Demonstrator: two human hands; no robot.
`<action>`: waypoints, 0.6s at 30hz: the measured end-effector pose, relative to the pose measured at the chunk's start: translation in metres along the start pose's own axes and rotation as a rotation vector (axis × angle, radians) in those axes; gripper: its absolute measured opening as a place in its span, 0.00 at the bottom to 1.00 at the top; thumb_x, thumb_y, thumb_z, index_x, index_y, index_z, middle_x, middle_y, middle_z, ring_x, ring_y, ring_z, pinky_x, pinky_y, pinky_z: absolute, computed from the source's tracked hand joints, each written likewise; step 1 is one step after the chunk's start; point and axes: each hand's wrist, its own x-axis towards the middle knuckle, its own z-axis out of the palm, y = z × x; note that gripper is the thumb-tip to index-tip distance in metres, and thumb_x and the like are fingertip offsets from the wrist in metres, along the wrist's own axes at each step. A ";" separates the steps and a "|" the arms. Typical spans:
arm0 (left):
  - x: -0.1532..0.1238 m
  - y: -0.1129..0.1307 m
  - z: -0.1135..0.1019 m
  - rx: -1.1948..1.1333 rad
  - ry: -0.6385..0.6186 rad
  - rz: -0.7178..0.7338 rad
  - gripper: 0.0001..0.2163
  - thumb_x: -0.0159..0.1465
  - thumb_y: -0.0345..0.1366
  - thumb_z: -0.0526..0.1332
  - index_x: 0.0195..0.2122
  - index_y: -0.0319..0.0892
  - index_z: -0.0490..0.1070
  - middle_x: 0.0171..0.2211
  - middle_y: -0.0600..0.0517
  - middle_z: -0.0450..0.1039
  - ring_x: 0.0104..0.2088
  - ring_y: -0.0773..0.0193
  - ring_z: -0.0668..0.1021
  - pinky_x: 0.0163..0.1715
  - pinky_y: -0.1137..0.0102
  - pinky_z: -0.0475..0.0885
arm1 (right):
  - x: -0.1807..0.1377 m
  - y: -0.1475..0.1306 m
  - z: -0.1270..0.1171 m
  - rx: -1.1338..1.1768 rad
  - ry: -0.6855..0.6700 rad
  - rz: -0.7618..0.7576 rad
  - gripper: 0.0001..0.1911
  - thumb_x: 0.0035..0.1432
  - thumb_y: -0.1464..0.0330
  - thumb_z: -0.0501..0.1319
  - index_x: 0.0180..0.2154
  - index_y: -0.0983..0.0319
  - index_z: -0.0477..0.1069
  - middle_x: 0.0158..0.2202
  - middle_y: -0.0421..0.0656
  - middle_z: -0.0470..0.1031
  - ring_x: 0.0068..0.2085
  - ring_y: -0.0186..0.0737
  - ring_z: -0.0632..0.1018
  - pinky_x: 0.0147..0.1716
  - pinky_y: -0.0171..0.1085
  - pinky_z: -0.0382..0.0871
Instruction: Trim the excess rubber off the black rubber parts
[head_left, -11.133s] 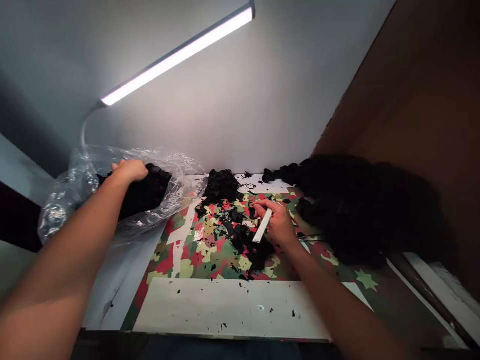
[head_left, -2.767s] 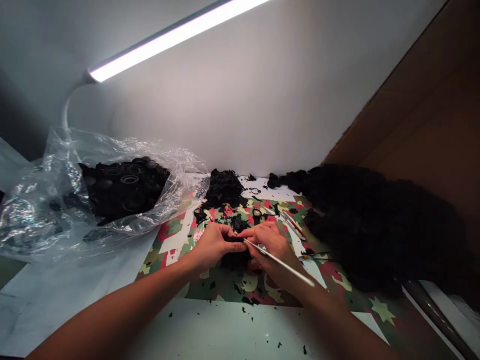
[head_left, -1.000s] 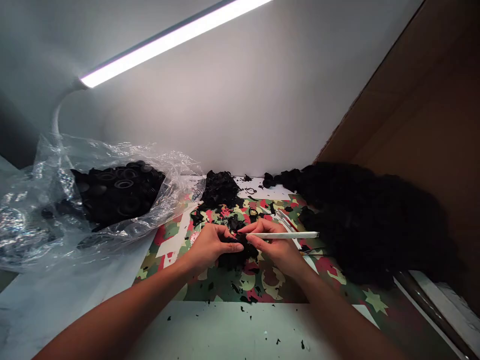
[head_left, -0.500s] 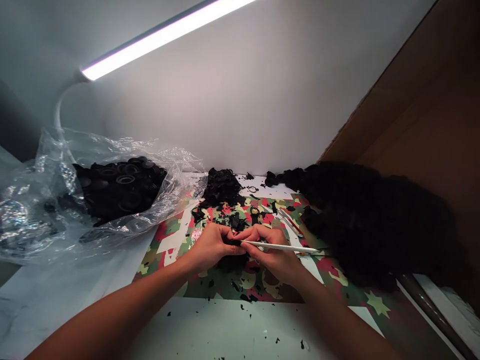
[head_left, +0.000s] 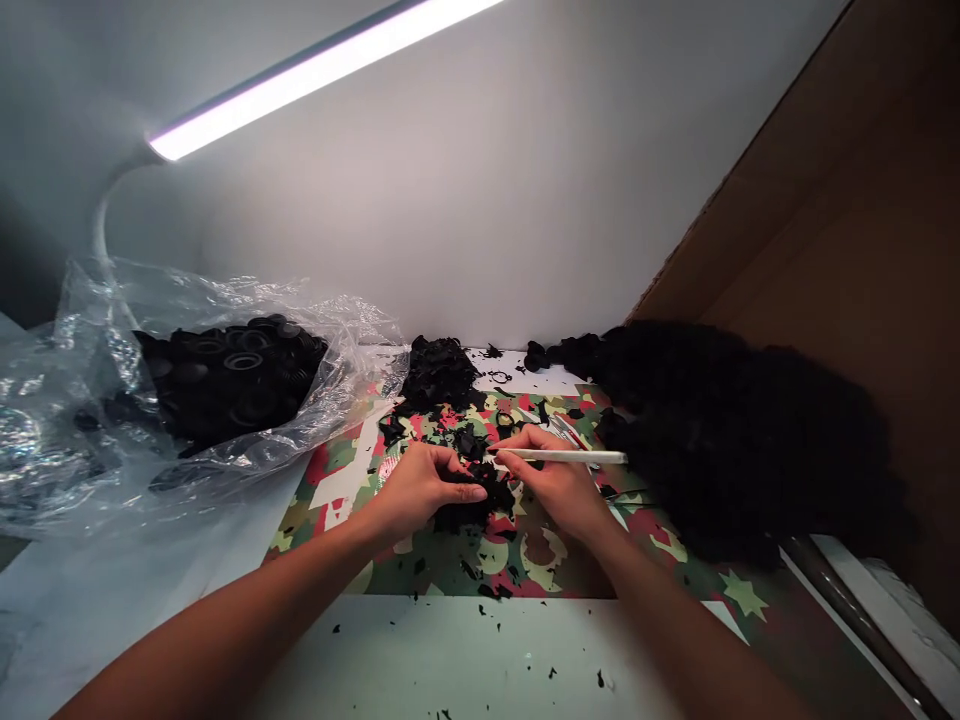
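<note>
My right hand (head_left: 559, 490) grips a slim white pen-shaped tool (head_left: 577, 456) between thumb and fingers, its narrow end pointing left. To its left, my left hand (head_left: 420, 487) is curled with the thumb stretched below the bent fingers. Dark material shows by those fingertips, but I cannot make out what they pinch against the black scraps behind. A small heap of black scraps (head_left: 491, 490) lies on the camouflage-patterned sheet (head_left: 420, 575) between and beneath the hands.
At left, a clear plastic bag (head_left: 360, 330) holds many black rings (head_left: 244, 362). A black scrap pile (head_left: 439, 370) stands at the back. A large black heap (head_left: 720, 430) leans by the cardboard (head_left: 847, 220) at right. A lit lamp (head_left: 322, 80) hangs above.
My hands have come apart. My right hand has moved slightly up and right with the white tool, now nearly level. My left hand stays nearly in place, its thumb farther from its fingers.
</note>
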 end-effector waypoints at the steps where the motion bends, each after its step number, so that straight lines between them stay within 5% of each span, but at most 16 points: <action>1: 0.000 -0.001 -0.001 -0.010 -0.002 -0.007 0.19 0.46 0.44 0.75 0.23 0.40 0.66 0.21 0.57 0.66 0.23 0.69 0.65 0.24 0.73 0.56 | 0.000 -0.001 -0.003 0.053 -0.013 0.021 0.08 0.63 0.63 0.61 0.33 0.58 0.75 0.33 0.41 0.80 0.36 0.44 0.79 0.38 0.41 0.69; 8: 0.003 -0.005 -0.005 -0.040 -0.002 -0.024 0.19 0.46 0.45 0.75 0.23 0.40 0.67 0.20 0.59 0.65 0.21 0.71 0.63 0.21 0.74 0.55 | -0.005 -0.008 -0.006 0.349 -0.187 -0.058 0.11 0.61 0.65 0.64 0.26 0.60 0.70 0.46 0.45 0.81 0.48 0.47 0.79 0.47 0.45 0.71; 18: 0.004 -0.008 -0.006 -0.049 -0.006 -0.012 0.21 0.46 0.47 0.75 0.23 0.40 0.66 0.19 0.60 0.61 0.21 0.72 0.61 0.21 0.74 0.51 | -0.007 -0.010 -0.004 0.165 -0.210 -0.165 0.09 0.62 0.67 0.62 0.28 0.59 0.72 0.40 0.44 0.83 0.40 0.44 0.81 0.40 0.43 0.72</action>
